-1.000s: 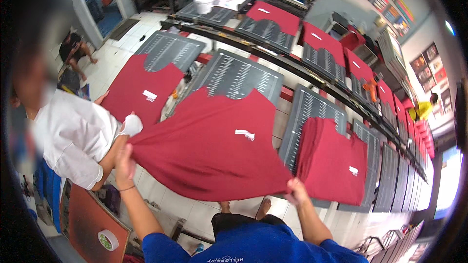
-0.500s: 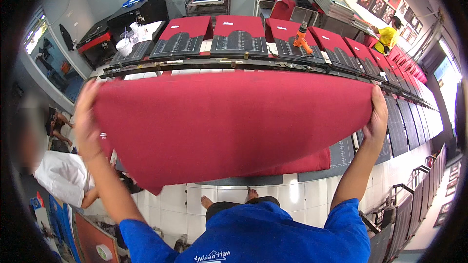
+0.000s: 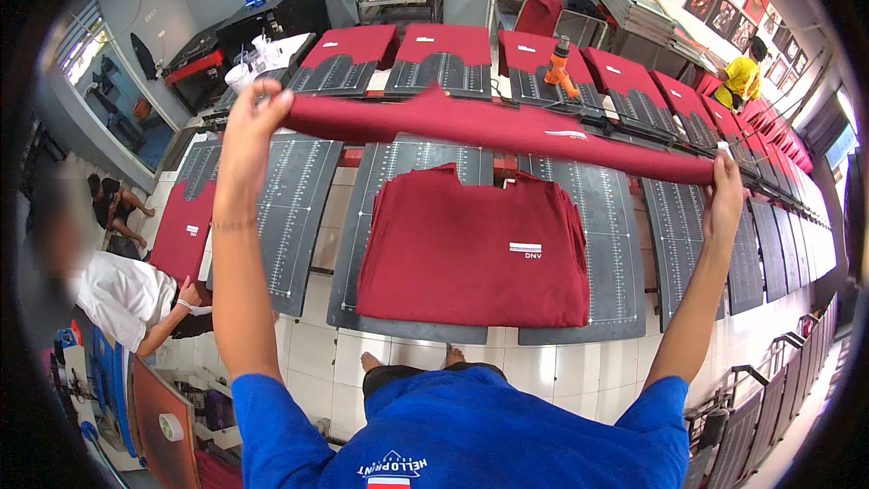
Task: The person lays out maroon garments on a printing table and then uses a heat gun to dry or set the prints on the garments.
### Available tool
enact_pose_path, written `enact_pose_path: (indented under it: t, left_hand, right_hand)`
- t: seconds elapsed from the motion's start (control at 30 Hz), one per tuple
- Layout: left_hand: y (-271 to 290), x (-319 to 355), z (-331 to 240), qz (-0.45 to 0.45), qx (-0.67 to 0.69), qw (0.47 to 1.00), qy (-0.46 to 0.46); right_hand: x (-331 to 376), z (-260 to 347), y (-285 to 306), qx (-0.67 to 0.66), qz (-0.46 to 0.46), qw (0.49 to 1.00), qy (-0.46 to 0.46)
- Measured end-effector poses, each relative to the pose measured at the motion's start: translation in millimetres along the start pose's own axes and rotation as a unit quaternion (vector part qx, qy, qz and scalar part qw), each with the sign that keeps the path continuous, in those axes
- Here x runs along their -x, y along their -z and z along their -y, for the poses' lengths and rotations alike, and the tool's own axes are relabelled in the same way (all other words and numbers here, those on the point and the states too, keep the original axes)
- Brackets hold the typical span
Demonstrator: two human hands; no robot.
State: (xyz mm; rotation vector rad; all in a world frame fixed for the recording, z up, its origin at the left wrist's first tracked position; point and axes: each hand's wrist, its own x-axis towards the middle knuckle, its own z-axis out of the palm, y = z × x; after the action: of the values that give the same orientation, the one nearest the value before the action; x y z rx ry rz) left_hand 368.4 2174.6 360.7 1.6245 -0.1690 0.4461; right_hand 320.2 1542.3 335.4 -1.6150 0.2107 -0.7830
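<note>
I hold a dark red shirt (image 3: 507,127) stretched out flat and edge-on at arm's length above the boards. My left hand (image 3: 252,113) grips its left end and my right hand (image 3: 727,183) grips its right end. Below it a stack of folded dark red shirts (image 3: 471,249) lies across two grey printing boards (image 3: 597,244), each shirt with a small white neck label. Both my forearms are raised high.
Rows of grey boards, many covered with red shirts (image 3: 448,41), run to the back and right. An orange tool (image 3: 561,63) stands on one. A person in white (image 3: 122,294) crouches at lower left; a person in yellow (image 3: 742,81) is at far right.
The shirt, first dragged off the board and then held up spread like a curtain, has swung up to lie level and edge-on. My arms have risen with it.
</note>
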Motion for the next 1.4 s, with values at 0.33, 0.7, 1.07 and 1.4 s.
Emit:
enact_pose_path:
  t: [0.33, 0.7, 1.07, 1.4]
  left_hand:
    - [10, 200, 196, -0.01, -0.078, 0.981, 0.175]
    - [109, 286, 278, -0.189, -0.151, 0.942, 0.232]
    - [216, 354, 232, -0.302, 0.07, 0.897, 0.316]
    - [322, 306, -5, -0.176, -0.099, 0.979, -0.007]
  right_hand:
    - [196, -206, 53, 0.078, 0.055, 0.982, -0.164]
    - [257, -246, 23, 0.312, 0.049, 0.943, -0.103]
    - [414, -77, -448, -0.148, 0.629, 0.675, -0.356]
    - [504, -9, -584, -0.279, 0.605, 0.552, -0.501]
